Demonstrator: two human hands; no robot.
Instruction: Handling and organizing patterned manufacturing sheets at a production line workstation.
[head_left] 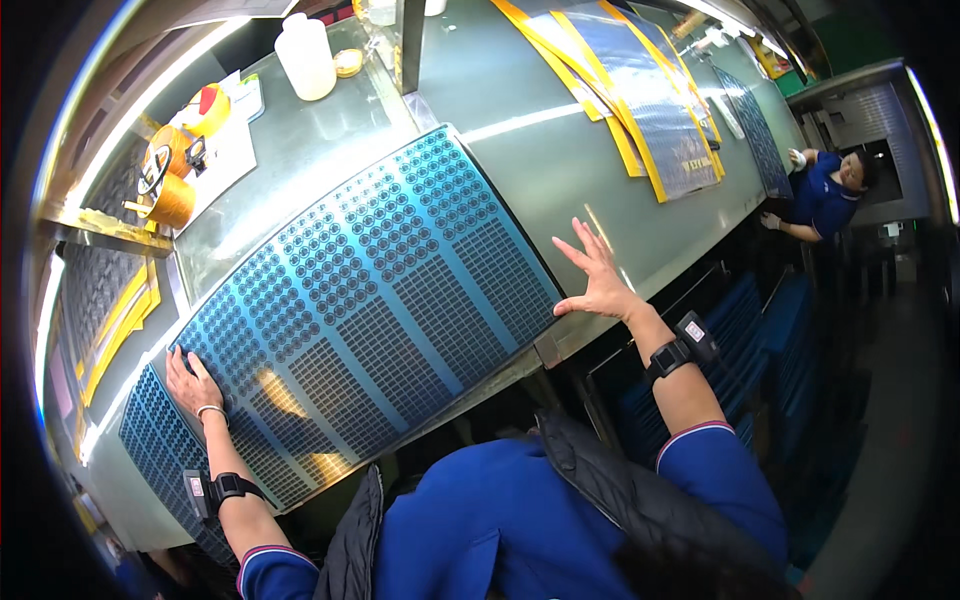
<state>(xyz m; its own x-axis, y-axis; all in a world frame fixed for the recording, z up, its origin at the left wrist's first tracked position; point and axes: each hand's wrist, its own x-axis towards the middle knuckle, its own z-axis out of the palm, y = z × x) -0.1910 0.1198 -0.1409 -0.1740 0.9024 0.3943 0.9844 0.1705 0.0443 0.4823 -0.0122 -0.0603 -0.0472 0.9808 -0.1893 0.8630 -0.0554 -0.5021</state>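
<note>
While the blue patterned panel (382, 262) lies flat along the near edge of the grey worktable (660, 250), light, even guidance at its two ends should best keep it from bending or scuffing. The left hand (195, 383) rests on the left end, fingers extended and clasping nothing, near a second panel (153, 425); the right hand (604, 284) has splayed, free fingers by the right end, thumb contact unclear.
</note>
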